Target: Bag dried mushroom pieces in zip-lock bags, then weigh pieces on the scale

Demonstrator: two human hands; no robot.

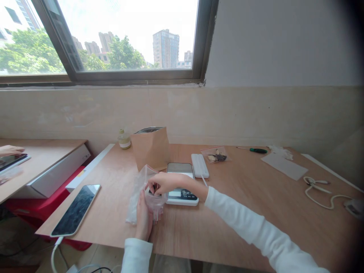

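My left hand is closed around a small clear plastic bag with its mouth facing up. At that mouth, the fingers of my right hand are pinched on a small dark piece, whose kind I cannot make out. More clear zip bags lie on the table just left of my hands. Beneath my right wrist sits a white digital scale with a metal plate, partly covered by the arm. A brown kraft paper bag stands upright behind my hands, its top open.
A phone with a cable lies at left. Beyond the scale are a white power bank and a zip bag of dark and pale pieces. A screwdriver, paper sheet and cord lie right. Another person's hand shows far left.
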